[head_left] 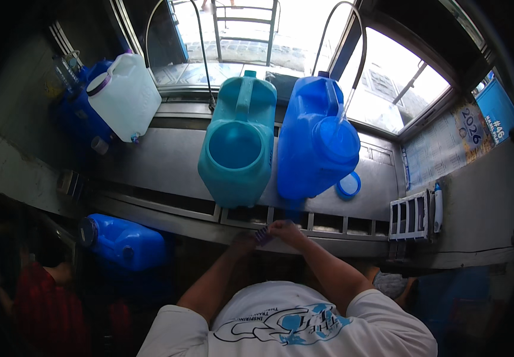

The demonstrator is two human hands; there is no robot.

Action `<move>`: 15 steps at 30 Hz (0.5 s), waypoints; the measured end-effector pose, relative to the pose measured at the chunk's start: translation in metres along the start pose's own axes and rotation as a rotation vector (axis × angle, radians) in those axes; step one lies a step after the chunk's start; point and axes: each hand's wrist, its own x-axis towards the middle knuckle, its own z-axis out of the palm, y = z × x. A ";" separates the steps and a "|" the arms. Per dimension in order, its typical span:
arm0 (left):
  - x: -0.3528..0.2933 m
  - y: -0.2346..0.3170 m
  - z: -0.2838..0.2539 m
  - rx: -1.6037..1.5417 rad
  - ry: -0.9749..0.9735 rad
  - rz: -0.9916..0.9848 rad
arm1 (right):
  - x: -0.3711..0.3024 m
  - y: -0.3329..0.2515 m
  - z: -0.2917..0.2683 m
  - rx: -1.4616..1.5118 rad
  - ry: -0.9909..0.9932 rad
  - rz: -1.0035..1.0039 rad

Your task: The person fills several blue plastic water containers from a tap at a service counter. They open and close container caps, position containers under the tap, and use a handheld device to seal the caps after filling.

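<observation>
Close to my body, at the counter's front edge, my two hands meet over a small purple-and-white striped piece (263, 236). My right hand (286, 230) pinches it from the right. My left hand (244, 241), in shadow, grips its left side; the finger detail there is dim. Just beyond stand two large water jugs on the metal counter. The teal jug (237, 190) has its wide mouth uncovered. Water runs from a thin hose (364, 47) into the mouth of the blue jug (301, 160). A round blue lid (348, 185) lies at the blue jug's right.
A whitish jug (127, 98) with a small tap stands at the back left, beside dark blue containers (75, 116). Another blue jug (129, 241) lies low on the left. Slots line the counter's front (233, 229). A white rack (410, 217) stands on the right, near a person's foot (408, 291).
</observation>
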 end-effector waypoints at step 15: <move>0.038 -0.015 -0.010 -0.011 0.356 0.096 | 0.074 0.010 0.020 0.125 0.401 -0.118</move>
